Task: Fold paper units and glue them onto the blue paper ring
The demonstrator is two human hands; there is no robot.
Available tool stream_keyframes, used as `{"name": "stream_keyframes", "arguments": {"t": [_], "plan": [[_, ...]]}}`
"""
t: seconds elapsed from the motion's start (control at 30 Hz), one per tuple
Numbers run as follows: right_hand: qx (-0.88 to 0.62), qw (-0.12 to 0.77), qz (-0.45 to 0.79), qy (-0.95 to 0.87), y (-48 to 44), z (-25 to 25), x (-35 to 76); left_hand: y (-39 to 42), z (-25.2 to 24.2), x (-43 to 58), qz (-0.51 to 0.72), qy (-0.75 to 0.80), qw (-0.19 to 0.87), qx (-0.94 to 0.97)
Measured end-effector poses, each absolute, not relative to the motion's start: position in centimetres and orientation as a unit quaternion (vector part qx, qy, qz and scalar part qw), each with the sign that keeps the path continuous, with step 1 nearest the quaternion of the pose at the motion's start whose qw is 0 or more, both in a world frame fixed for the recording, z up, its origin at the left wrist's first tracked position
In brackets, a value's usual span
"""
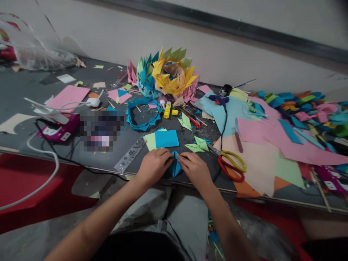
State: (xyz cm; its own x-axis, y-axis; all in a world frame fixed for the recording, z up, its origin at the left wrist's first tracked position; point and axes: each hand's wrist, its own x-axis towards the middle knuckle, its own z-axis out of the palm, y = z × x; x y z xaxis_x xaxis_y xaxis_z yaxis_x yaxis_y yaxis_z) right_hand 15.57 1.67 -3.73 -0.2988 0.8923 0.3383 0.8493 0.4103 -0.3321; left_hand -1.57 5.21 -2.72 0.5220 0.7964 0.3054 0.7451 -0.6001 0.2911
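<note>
Between my two hands is a piece of folded blue paper [175,168], close to the table's front edge. My left hand [154,163] pinches its upper left side, and the fingers of my right hand [194,166] are closed on its upper right side. Just beyond them lies a stack of blue paper squares [166,138], partly over light green paper [151,142]. Folded light green paper pieces [198,145] rest right of the stack. Scissors [231,163] with red and yellow handles lie beside my right hand. A clear ruler [130,154] is left of my left hand.
Behind stand ringed folded-paper pieces, a yellow one [174,79] and a blue ring [143,114]. A yellow glue stick [167,110] lies near them. To the right are a glue gun [219,99], pink paper sheets [255,132] and heaped scraps. A purple power strip [61,128] with cables sits left.
</note>
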Motion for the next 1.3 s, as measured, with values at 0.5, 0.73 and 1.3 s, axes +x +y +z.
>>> {"name": "stream_keyframes", "arguments": {"t": [0.5, 0.73, 1.3], "plan": [[-0.495, 0.259, 0.066, -0.827, 2.3, -3.7, 16.2, 6.6, -2.6, -2.7, 0.174, 0.285, 0.07, 0.94], [-0.497, 0.262, 0.07, -0.824, 2.5, -3.6, 16.3, 6.7, -2.8, -2.6, 0.161, 0.274, 0.066, 0.946], [-0.438, 0.223, 0.074, -0.868, 3.4, -3.3, 17.1, 7.0, -2.0, -2.1, 0.127, 0.256, 0.047, 0.957]]}}
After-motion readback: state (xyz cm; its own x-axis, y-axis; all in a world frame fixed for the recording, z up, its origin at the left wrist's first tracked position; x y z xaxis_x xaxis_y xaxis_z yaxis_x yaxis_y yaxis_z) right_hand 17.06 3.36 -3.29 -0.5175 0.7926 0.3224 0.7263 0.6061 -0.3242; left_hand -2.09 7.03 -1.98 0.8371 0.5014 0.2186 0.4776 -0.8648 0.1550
